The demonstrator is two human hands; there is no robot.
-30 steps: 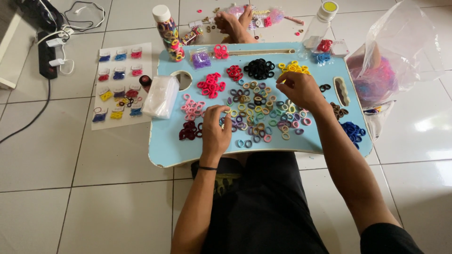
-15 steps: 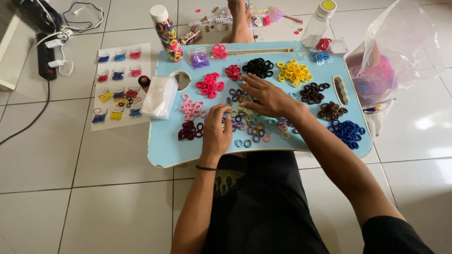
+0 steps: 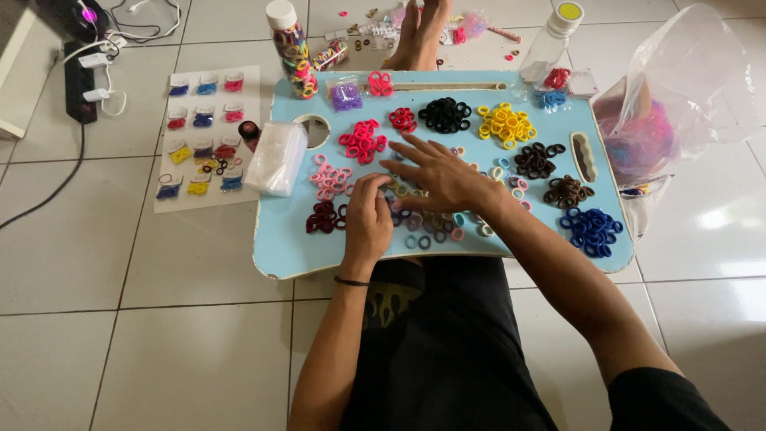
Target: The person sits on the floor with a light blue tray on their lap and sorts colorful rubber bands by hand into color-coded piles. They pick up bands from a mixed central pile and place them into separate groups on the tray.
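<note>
A light blue lap tray [image 3: 287, 239] lies across my legs, covered with small elastic hair ties sorted into heaps by colour. My left hand [image 3: 369, 219] rests on the mixed pile [image 3: 435, 223] at the tray's middle, fingertips pinched on ties there. My right hand [image 3: 437, 174] lies flat over the same pile, fingers spread and pointing left toward the pink heap [image 3: 331, 177]. Around them lie red [image 3: 361, 142], black [image 3: 445, 115], yellow [image 3: 505, 124], brown [image 3: 567, 191] and blue [image 3: 592, 230] heaps.
A white sheet [image 3: 203, 136] with bagged ties lies on the tiled floor at left, beside a stack of clear bags [image 3: 277, 158]. A tall jar of ties [image 3: 290, 48] stands behind the tray. Another person's foot [image 3: 415, 32] rests beyond it. A big plastic bag [image 3: 674, 96] sits right.
My right hand has swept left from the yellow heap across the mixed pile and now lies flat over it. The left hand stays on the pile's near edge.
</note>
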